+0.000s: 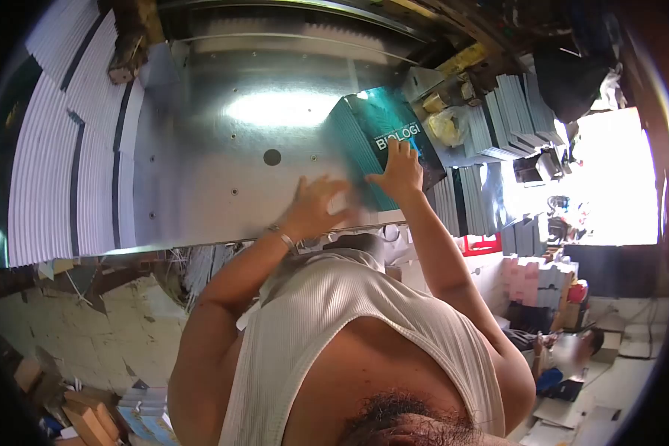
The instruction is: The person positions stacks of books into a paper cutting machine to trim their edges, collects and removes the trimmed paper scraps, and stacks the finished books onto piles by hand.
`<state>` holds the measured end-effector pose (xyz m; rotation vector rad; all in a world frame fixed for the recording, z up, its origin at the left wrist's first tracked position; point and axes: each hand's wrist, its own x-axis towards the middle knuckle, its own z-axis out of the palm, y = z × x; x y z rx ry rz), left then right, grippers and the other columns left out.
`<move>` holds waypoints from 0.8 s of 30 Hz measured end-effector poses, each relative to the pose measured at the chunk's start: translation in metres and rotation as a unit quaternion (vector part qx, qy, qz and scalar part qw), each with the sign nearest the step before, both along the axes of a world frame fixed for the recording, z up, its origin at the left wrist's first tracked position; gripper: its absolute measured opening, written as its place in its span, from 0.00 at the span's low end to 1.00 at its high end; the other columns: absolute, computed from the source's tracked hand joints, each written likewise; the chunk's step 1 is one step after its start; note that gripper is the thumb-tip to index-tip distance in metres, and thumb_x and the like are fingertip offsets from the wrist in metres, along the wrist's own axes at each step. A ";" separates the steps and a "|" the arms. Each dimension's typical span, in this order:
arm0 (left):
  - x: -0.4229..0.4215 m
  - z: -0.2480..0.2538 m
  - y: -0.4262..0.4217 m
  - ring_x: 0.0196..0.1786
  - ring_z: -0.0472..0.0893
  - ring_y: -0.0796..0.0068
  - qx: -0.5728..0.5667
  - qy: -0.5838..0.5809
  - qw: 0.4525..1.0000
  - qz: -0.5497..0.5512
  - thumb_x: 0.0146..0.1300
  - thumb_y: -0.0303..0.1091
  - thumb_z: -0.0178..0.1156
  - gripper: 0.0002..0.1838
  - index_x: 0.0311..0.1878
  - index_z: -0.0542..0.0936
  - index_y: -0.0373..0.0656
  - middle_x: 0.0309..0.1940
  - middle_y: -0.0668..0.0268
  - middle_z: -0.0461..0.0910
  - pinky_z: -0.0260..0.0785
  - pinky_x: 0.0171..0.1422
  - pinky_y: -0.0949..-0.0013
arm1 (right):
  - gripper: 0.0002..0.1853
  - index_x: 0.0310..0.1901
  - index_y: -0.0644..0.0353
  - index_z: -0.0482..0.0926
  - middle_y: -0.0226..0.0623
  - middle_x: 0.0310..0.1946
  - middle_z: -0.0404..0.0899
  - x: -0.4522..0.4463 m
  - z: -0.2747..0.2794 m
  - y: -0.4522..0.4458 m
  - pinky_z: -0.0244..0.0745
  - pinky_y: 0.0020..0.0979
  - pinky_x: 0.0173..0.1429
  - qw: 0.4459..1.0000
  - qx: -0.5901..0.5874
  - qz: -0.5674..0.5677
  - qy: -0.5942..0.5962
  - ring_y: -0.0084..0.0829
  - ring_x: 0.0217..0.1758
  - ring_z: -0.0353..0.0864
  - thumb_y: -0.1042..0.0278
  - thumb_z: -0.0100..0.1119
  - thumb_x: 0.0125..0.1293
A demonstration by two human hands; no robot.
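A stack of teal books [360,145] stands on the metal table at the right, its top cover dark with the title "BIOLOGI". My right hand [403,172] lies on that top cover, fingers stretched forward and thumb spread toward the stack's left side. To the left of the stack my left hand [318,208] is over the table near its front edge, smeared by motion. Its fingers look spread, with nothing seen between them. A band circles the left wrist.
The shiny metal table [201,178] has small holes and one larger dark hole. Tall rows of stacked books [41,171] line the left side. More book stacks [516,111] and a yellowish plastic bag [447,126] are at the right. Another person [572,353] is at the lower right.
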<state>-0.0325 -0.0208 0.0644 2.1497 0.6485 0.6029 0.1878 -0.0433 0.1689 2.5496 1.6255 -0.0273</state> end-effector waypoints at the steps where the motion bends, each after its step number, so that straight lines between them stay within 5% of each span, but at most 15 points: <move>1: -0.008 -0.002 0.009 0.78 0.66 0.46 0.014 -0.006 0.999 0.032 0.65 0.55 0.67 0.35 0.70 0.75 0.46 0.67 0.54 0.77 0.43 0.80 0.29 | 0.49 0.65 0.55 0.65 0.48 0.60 0.71 0.000 -0.001 0.001 0.77 0.48 0.64 1.000 -0.004 0.005 -0.009 0.51 0.66 0.73 0.47 0.84 0.45; 7: -0.043 -0.031 0.042 0.60 0.80 0.52 0.051 -0.118 0.983 0.129 0.62 0.47 0.71 0.27 0.59 0.81 0.41 0.56 0.55 0.83 0.66 0.73 0.55 | 0.46 0.61 0.57 0.67 0.47 0.57 0.72 0.007 0.003 0.006 0.79 0.48 0.62 0.999 -0.017 0.033 -0.009 0.51 0.62 0.76 0.53 0.85 0.43; 10: -0.044 -0.022 0.040 0.63 0.78 0.51 0.023 -0.148 0.982 0.114 0.62 0.47 0.71 0.26 0.55 0.82 0.38 0.55 0.54 0.83 0.69 0.70 0.55 | 0.45 0.60 0.58 0.67 0.47 0.56 0.73 0.014 0.004 0.008 0.80 0.47 0.62 0.999 -0.015 0.050 -0.009 0.51 0.60 0.77 0.55 0.84 0.43; 17: -0.044 -0.016 0.040 0.51 0.83 0.55 0.046 -0.143 0.982 0.114 0.60 0.42 0.71 0.24 0.55 0.82 0.36 0.50 0.54 0.83 0.74 0.60 0.57 | 0.41 0.61 0.53 0.66 0.48 0.54 0.74 0.022 0.036 0.012 0.81 0.49 0.56 0.995 -0.006 0.098 0.003 0.55 0.53 0.83 0.62 0.78 0.45; 20: -0.045 -0.016 0.037 0.51 0.83 0.55 0.047 -0.138 0.983 0.111 0.61 0.43 0.70 0.25 0.55 0.82 0.36 0.51 0.54 0.83 0.73 0.60 0.58 | 0.36 0.58 0.52 0.65 0.48 0.45 0.83 0.049 0.080 0.020 0.81 0.50 0.53 0.996 0.034 0.082 -0.010 0.54 0.53 0.84 0.64 0.74 0.48; 24: -0.045 -0.016 0.040 0.51 0.83 0.55 0.050 -0.137 0.983 0.108 0.62 0.43 0.70 0.25 0.56 0.82 0.36 0.51 0.54 0.83 0.73 0.61 0.58 | 0.31 0.54 0.57 0.69 0.49 0.42 0.86 0.088 0.154 0.014 0.80 0.44 0.50 0.964 0.226 0.090 0.109 0.49 0.48 0.87 0.65 0.72 0.48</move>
